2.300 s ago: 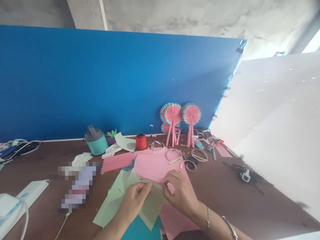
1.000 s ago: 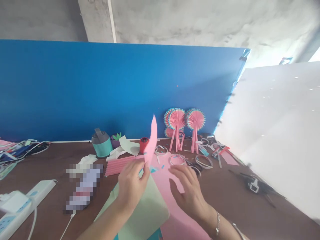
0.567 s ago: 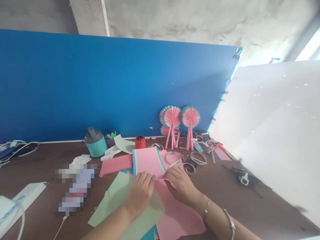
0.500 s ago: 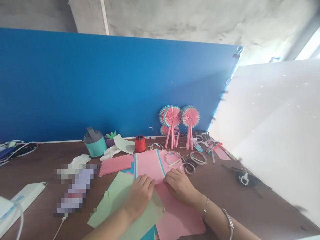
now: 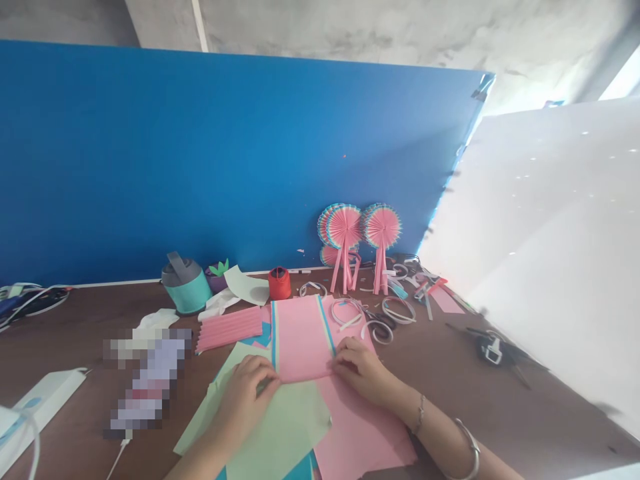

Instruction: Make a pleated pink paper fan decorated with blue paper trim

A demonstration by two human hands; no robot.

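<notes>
A pink sheet of paper (image 5: 303, 337) with blue and cream stripes along its two sides lies in front of me. My left hand (image 5: 249, 388) pinches its near left corner between thumb and fingers. At the near right corner, my right hand (image 5: 364, 371) has its fingers closed on the edge; the fingertips are partly hidden. Beneath my left hand and forearm are pale green sheets (image 5: 287, 427). A larger pink sheet (image 5: 363, 433) reaches out under my right wrist. To the left of the striped sheet lies a pleated pink strip (image 5: 230, 329).
Pink paper fans (image 5: 345, 227) stand against the blue partition (image 5: 225, 160). Paper-strip curls (image 5: 399, 311) and black-handled scissors (image 5: 383, 327) lie right of the sheets. A red spool (image 5: 279, 284), a teal container (image 5: 187, 290) and a white power strip (image 5: 45, 413) are also on the table.
My left hand has moved left, from the middle of the near edge to the left corner. The right hand stays by the right corner. More of the striped sheet's near edge shows.
</notes>
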